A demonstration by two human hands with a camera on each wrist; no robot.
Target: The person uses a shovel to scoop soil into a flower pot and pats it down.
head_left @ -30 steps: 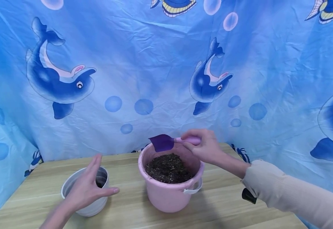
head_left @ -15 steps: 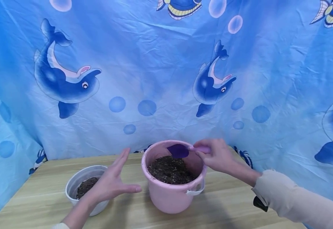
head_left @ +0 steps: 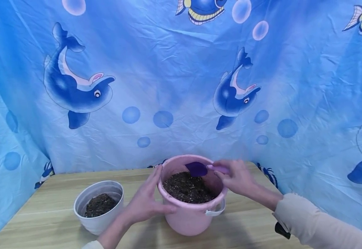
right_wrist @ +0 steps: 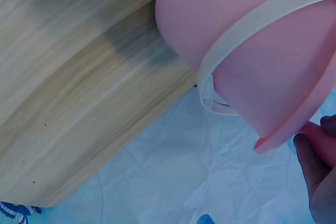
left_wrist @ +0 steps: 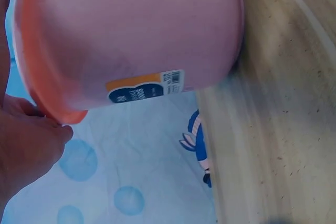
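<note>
My right hand [head_left: 237, 176] grips the pink handle [head_left: 219, 169] of a small garden trowel, whose purple blade [head_left: 197, 169] hangs inside the pink bucket [head_left: 187, 219] above dark soil [head_left: 187, 186]. In the right wrist view, fingers [right_wrist: 310, 163] hold that handle beside the bucket's rim. At the bucket's left side is my left hand [head_left: 145, 202], thumb and fingers spread apart along the rim. The left wrist view has that hand [left_wrist: 29, 148] touching the rim, above the bucket's label [left_wrist: 139, 90].
A white pot [head_left: 101, 221] with some soil [head_left: 100, 204] at its bottom stands left of the bucket on the wooden table [head_left: 62, 193]. The bucket's white handle [head_left: 215, 210] hangs at its right front. A blue dolphin-print curtain [head_left: 168, 76] hangs behind.
My left hand has moved right from over the white pot to the bucket's rim. The trowel has shifted rightward and lower, into the bucket. The view has turned slightly.
</note>
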